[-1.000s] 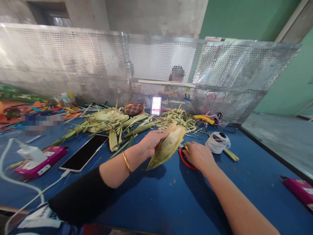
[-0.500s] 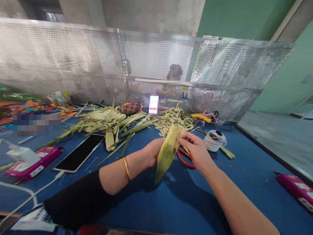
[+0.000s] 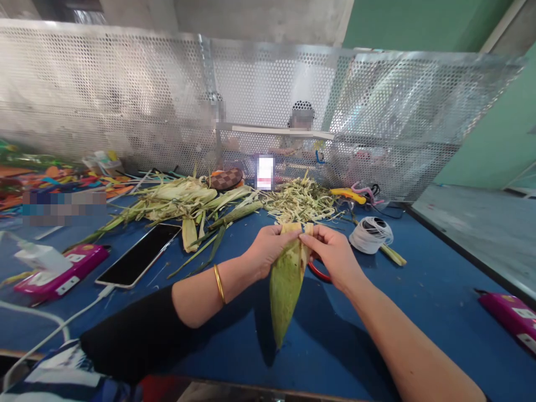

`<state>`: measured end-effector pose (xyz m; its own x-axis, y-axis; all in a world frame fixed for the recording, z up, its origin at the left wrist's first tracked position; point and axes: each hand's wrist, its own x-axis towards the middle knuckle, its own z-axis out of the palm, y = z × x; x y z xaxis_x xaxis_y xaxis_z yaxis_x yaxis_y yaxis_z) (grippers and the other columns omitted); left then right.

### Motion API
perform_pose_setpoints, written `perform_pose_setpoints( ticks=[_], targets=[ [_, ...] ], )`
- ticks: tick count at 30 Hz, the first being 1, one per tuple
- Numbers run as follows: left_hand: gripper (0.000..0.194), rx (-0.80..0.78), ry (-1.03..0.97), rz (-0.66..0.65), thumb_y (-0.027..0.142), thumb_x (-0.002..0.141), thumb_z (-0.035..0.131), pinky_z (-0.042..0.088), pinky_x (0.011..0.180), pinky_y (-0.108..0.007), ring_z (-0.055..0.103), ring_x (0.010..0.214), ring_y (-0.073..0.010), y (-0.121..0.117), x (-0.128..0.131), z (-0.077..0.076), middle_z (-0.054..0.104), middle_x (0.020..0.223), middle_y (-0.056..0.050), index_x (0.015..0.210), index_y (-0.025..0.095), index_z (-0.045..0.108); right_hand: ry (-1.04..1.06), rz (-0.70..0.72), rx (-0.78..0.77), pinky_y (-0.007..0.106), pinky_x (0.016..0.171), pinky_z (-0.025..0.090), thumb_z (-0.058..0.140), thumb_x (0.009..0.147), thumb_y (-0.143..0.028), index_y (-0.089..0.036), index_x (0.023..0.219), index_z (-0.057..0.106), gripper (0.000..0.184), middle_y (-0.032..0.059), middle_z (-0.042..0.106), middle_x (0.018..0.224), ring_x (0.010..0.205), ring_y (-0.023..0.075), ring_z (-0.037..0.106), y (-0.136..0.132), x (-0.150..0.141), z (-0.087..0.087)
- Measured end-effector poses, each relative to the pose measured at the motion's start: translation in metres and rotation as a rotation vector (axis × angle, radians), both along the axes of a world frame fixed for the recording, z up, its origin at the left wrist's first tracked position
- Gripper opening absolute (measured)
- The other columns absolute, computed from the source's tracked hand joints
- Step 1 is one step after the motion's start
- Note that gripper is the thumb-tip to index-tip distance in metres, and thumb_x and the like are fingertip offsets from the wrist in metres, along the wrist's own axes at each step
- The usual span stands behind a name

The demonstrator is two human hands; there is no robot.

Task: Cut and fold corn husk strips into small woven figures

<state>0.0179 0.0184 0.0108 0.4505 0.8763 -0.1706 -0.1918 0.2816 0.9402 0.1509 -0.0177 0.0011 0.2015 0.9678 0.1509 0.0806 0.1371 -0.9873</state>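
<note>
A green-yellow corn husk [image 3: 286,290] hangs point-down between my hands, over the blue table [image 3: 234,346]. My left hand [image 3: 268,251] is closed on the husk's pale upper edge, thumb on the near face. My right hand [image 3: 335,251] pinches the same edge just to the right, where a narrow strip stands apart from the wider part by a split. Partly hidden behind my right hand lies a red-handled tool [image 3: 319,272], of which only a curved red handle shows.
A pile of corn husks [image 3: 180,198] lies left of centre, a heap of shredded husk strips [image 3: 301,201] straight ahead. A spool of white string [image 3: 371,234] stands at right. A phone [image 3: 140,254] and a magenta power strip [image 3: 62,273] lie left. Behind the perforated screen [image 3: 268,72] sits a person.
The husk has turned to hang straighter, with its broad face towards me. My left thumb has come over its top edge beside my right fingers, and a split now shows there.
</note>
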Motion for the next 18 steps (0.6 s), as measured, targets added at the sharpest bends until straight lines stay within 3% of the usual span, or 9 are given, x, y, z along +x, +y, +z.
perform_pose_setpoints(
  ticks=[5,14,18],
  targets=[
    [0.018,0.089,0.071,0.105,0.024,0.078,0.064,0.043,0.048,-0.021,0.051,0.042,-0.0088,0.004,0.0,-0.004,0.058,0.051,0.002,0.064,0.015,0.058,-0.011,-0.108,0.075,0.027,0.049,0.044,0.074,0.062,-0.046,-0.02,0.062,0.057,0.031,-0.0034,0.057,0.051,0.048,0.0128,0.051,-0.001,0.0,0.001],
    [0.014,0.131,0.033,0.138,0.025,0.078,0.062,0.043,0.046,-0.022,0.05,0.042,-0.0094,0.007,-0.001,-0.007,0.057,0.053,0.002,0.07,0.014,0.058,0.131,0.179,-0.151,0.024,0.055,0.046,0.078,0.056,-0.046,-0.017,0.071,0.064,0.036,-0.0016,0.062,0.061,0.055,0.011,0.055,-0.004,-0.003,0.003],
    [0.017,0.182,0.07,0.165,0.029,0.079,0.061,0.043,0.047,-0.021,0.052,0.044,-0.0095,0.012,-0.001,-0.011,0.058,0.054,0.001,0.069,0.015,0.058,0.118,0.135,-0.091,0.025,0.052,0.044,0.076,0.06,-0.043,-0.017,0.069,0.062,0.03,-0.0019,0.062,0.058,0.052,0.0114,0.054,-0.004,-0.002,0.0]
  ],
)
